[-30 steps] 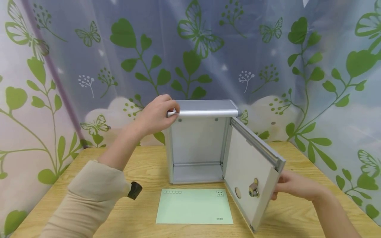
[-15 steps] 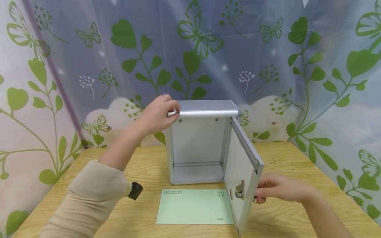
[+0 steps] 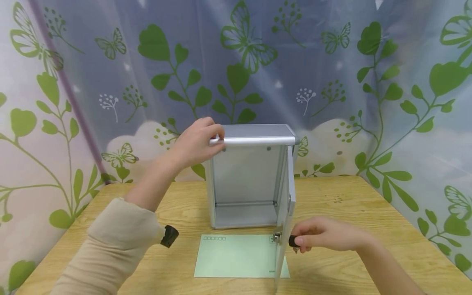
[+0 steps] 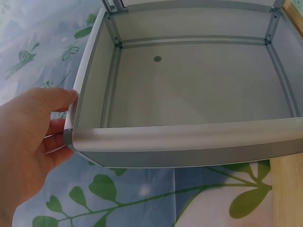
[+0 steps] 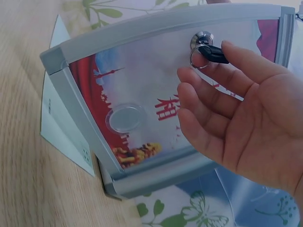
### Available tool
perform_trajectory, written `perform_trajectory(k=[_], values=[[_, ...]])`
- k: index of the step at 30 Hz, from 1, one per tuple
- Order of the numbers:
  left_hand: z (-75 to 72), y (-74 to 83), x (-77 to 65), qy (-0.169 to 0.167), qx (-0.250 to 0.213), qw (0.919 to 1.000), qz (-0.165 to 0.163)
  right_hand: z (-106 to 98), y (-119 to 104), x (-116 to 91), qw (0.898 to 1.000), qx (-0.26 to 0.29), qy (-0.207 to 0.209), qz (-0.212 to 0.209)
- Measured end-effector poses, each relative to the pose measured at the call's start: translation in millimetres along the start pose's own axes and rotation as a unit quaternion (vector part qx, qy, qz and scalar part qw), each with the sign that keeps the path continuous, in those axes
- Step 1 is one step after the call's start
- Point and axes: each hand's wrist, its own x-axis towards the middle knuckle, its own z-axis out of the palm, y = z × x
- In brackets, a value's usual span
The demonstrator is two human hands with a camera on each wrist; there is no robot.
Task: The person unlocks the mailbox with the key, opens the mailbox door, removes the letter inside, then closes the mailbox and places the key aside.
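A silver-framed lockable box (image 3: 258, 133) stands on the table with its front door (image 3: 291, 188) swung out at the right, nearly edge-on in the head view. My left hand (image 3: 199, 141) grips the box's top left corner, fingers above and thumb at the front edge. My right hand (image 3: 324, 233) pinches the black head of a key (image 5: 215, 54), which sits in the lock (image 5: 202, 39) on the door's outer face. A metal ring hangs at the key. In the left wrist view, the box's inside (image 4: 189, 85) is bare, with a small round spot on its back panel.
A pale green envelope (image 3: 236, 258) lies flat before the box, partly behind the door's lower edge. The wooden table (image 3: 177, 213) ends at a printed leaf-and-butterfly curtain (image 3: 254, 94). Red printing and a round clear window (image 5: 125, 118) show on the door's front.
My right hand has moved left, swinging the door partway toward the box, and now pinches the key visibly. My left hand stays on the top corner. The envelope has not moved.
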Motion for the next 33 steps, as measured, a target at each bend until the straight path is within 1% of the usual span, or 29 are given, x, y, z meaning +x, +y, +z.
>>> perform_trajectory(k=[4, 9, 12, 15, 17, 22, 27, 33], values=[[1.2, 1.3, 0.4, 0.012, 0.006, 0.9999, 0.005, 4.8, -3.6, 8.1, 1.0, -0.011, 0.003, 0.003], [1.8, 1.4, 0.3, 0.016, 0.012, 0.9998, 0.006, 10.3, -6.2, 18.0, 1.0, -0.011, 0.009, 0.01], [2.0, 1.1, 0.4, 0.018, 0.011, 0.9997, 0.008, 14.8, -6.3, 25.2, 1.0, -0.01, 0.022, 0.003], [2.4, 0.7, 0.6, 0.019, 0.01, 0.9997, 0.009, 20.5, -5.7, 32.5, 0.999, -0.008, 0.041, -0.003], [2.7, 0.2, 0.7, 0.019, 0.009, 0.9997, 0.01, 24.4, -5.6, 37.0, 0.998, -0.003, 0.057, 0.002], [0.9, 1.4, 0.4, 0.013, 0.007, 0.9999, 0.006, 33.3, -7.6, 48.9, 0.995, 0.007, 0.098, 0.03], [-1.4, 2.2, 0.6, 0.005, 0.007, 1.0, 0.004, 41.8, -8.7, 62.5, 0.989, 0.007, 0.138, 0.048], [-2.4, 2.4, 0.6, -0.004, 0.004, 1.0, 0.0, 48.8, -8.2, 75.8, 0.983, 0.044, 0.163, 0.069]])
